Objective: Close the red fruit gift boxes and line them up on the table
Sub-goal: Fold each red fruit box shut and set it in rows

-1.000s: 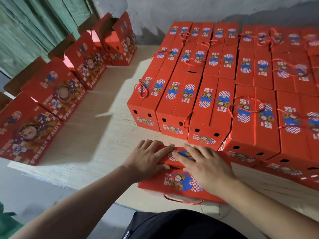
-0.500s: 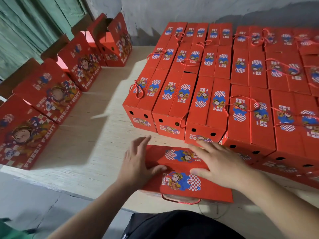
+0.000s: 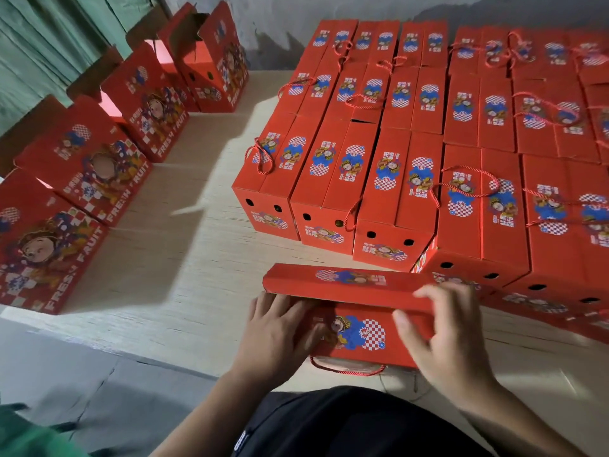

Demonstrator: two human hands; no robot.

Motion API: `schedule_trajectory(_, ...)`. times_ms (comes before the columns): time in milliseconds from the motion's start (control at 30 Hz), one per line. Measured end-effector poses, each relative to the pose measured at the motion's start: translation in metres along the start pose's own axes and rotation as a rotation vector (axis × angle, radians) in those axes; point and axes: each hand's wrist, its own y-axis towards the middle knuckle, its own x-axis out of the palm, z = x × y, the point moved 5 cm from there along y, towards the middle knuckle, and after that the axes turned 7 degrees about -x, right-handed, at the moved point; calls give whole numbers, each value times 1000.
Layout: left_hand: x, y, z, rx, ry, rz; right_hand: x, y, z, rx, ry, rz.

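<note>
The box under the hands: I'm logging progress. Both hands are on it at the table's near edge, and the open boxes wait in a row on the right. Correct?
Not quite. In the head view the open boxes wait on the left; closed boxes fill the right. Both the left hand and right hand are on the box at the table edge.

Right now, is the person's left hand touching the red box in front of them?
Touching. The head view shows the left hand lying flat on the red box, fingertips tucked under its raised flap.

A bare lane of table [image 3: 184,258] ran between open boxes [image 3: 82,166] along the left edge and closed boxes [image 3: 412,143] crowding the right.
</note>
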Motion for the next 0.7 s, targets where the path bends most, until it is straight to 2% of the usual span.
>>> schedule_trajectory(33, 0, 3, 0, -10, 7, -13, 4, -8, 0, -32, -51, -77)
schedule_trajectory(100, 0, 7, 2, -14, 20, -24, 5, -16, 1, -22, -60, -121)
schedule_trajectory(267, -2, 19, 8, 18, -5, -2, -1, -26, -2, -77, -48, -34)
schedule_trajectory(400, -1, 25, 9, 33, -16, 2, 6, -22, 1, -110, -172, -228)
schedule_trajectory(500, 0, 29, 7, -1, 2, 5, 10, -4, 3, -74, -98, -325)
schedule_trajectory(567, 2, 36, 8, -18, -13, -48, 14, 8, 6, -49, -75, -410)
schedule_trajectory(700, 6, 45, 6, -10, -32, -142, 20, 21, -1, -120, -244, -447)
